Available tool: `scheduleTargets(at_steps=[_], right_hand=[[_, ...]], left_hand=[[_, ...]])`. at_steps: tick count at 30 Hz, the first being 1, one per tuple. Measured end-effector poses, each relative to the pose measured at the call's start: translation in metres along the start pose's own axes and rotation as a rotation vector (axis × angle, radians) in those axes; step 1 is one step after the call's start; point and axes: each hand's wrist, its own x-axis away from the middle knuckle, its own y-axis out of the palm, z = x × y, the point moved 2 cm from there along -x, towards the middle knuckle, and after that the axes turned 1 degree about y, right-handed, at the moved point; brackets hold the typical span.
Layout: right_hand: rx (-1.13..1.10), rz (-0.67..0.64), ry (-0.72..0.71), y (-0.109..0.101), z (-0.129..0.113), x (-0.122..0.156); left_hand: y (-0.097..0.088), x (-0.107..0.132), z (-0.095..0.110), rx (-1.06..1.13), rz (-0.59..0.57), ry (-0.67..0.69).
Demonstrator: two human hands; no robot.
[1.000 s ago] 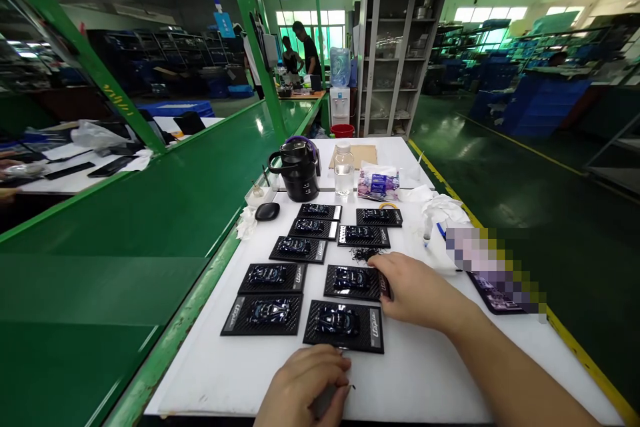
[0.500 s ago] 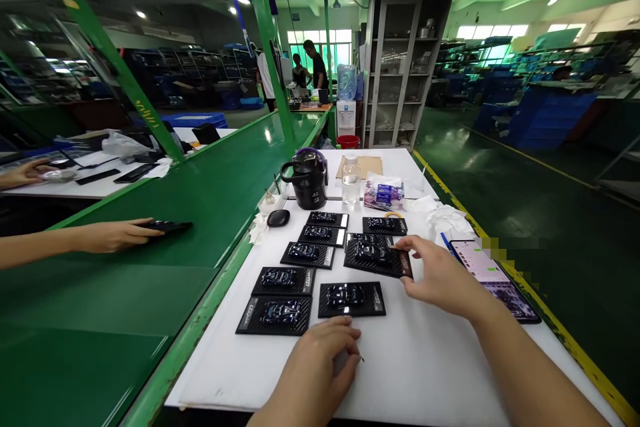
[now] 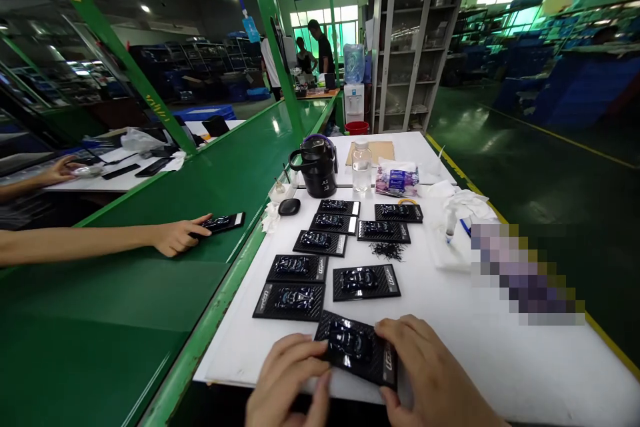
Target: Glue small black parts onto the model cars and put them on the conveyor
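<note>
A dark, glossy model car (image 3: 350, 340) on a black carbon-patterned base is near the front edge of the white table, slightly tilted. My right hand (image 3: 425, 360) grips the base's right end, thumb below and fingers on top. At its left end, my left hand (image 3: 295, 373) has curled fingers against the edge; whether a small piece is also between them is hidden. Just behind lies another model car (image 3: 367, 281) on its base. Two more cars sit to the left, the nearest being a model car (image 3: 295, 298). A pile of thin black pieces (image 3: 389, 251) lies farther back.
A black jug (image 3: 317, 170), a clear bottle (image 3: 362, 170), a tissue pack (image 3: 397, 179) and a black mouse (image 3: 289, 207) stand at the back. Left runs a green conveyor (image 3: 170, 300), where a co-worker's hand (image 3: 177, 237) touches another car base. Crumpled white tissue (image 3: 463, 203) lies right.
My right hand has brought a model car from the back right group to the table's front, uncovering the black pieces. My left hand now touches it. The co-worker's hand has moved right.
</note>
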Motion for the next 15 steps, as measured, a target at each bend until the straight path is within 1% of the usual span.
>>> scheduleTargets(at_steps=[2, 4, 5, 7, 11, 15], right_hand=[[-0.026, -0.005, -0.022, 0.002, 0.000, 0.000], [-0.051, 0.002, -0.051, -0.002, 0.001, 0.003], [-0.058, 0.008, -0.065, -0.005, 0.002, 0.005], [-0.061, 0.013, -0.079, -0.009, 0.003, 0.009], [-0.045, -0.004, -0.072, -0.012, 0.003, 0.012], [-0.050, 0.002, -0.118, -0.012, 0.002, 0.012]], left_hand=[[0.021, -0.005, 0.015, -0.030, -0.010, 0.091], [0.037, -0.009, 0.023, -0.041, 0.003, 0.109], [0.042, -0.009, 0.025, -0.042, 0.013, 0.104], [0.045, -0.009, 0.026, -0.040, 0.018, 0.080], [0.042, -0.008, 0.025, -0.028, -0.006, 0.040], [0.042, -0.009, 0.031, -0.043, -0.030, 0.056]])
